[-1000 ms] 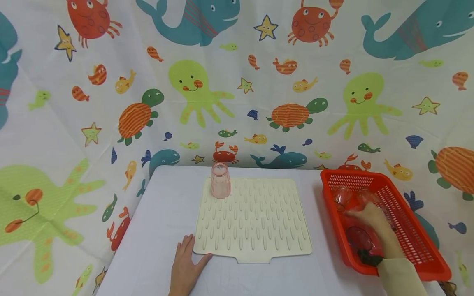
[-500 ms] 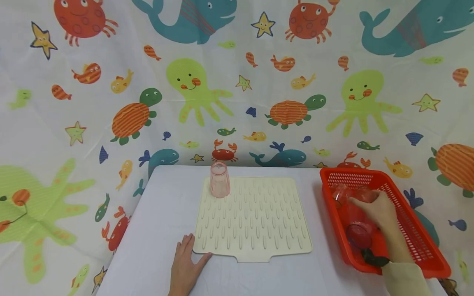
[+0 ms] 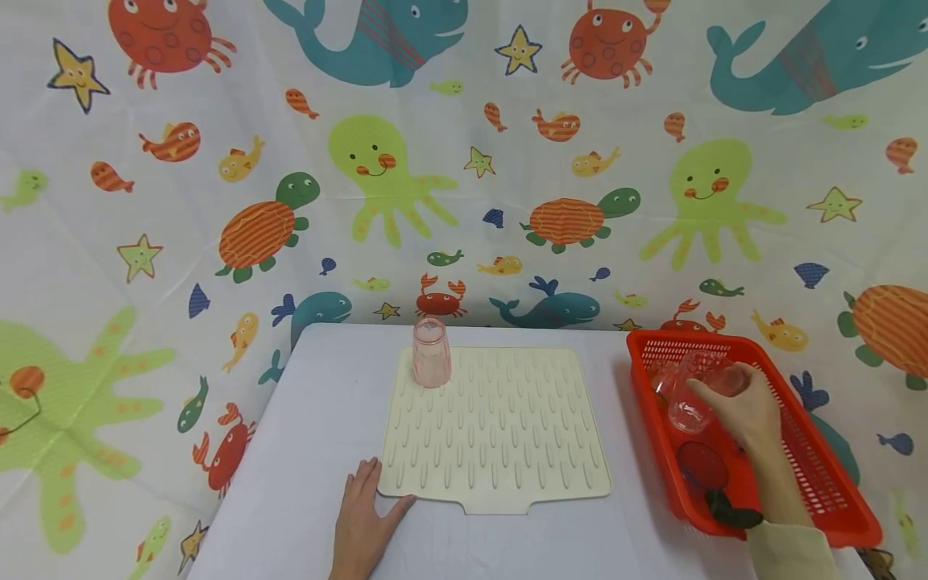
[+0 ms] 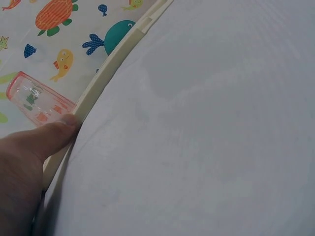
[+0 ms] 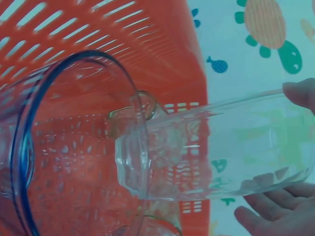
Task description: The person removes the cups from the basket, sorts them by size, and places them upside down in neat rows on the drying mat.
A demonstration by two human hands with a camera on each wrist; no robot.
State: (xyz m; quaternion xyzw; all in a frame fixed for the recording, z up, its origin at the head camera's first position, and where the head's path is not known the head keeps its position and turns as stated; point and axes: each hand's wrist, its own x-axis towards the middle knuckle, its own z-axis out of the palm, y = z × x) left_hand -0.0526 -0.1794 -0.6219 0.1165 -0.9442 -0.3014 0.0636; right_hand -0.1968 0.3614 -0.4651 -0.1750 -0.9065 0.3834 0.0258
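Note:
My right hand (image 3: 754,411) grips a clear drinking glass (image 5: 236,147) inside the red basket (image 3: 826,439). In the right wrist view the thumb lies along one side of the glass and the fingers along the other. My left hand (image 3: 360,515) rests on the table at the near left corner of a cream draining tray (image 3: 500,427), fingers spread. Its thumb (image 4: 56,132) touches the tray's edge. A pink drinking glass (image 3: 432,358) stands at the tray's far left corner, narrower end up.
Other glassware lies in the basket: a large round-rimmed glass (image 5: 83,128) close to the right wrist camera, and a smaller handled cup (image 5: 142,105) beyond it. A sea-animal curtain (image 3: 464,201) hangs behind the white table (image 3: 326,395).
My right hand has taken hold of the clear glass, which now tilts up above the other glassware in the basket. The left hand, tray and pink glass stay put.

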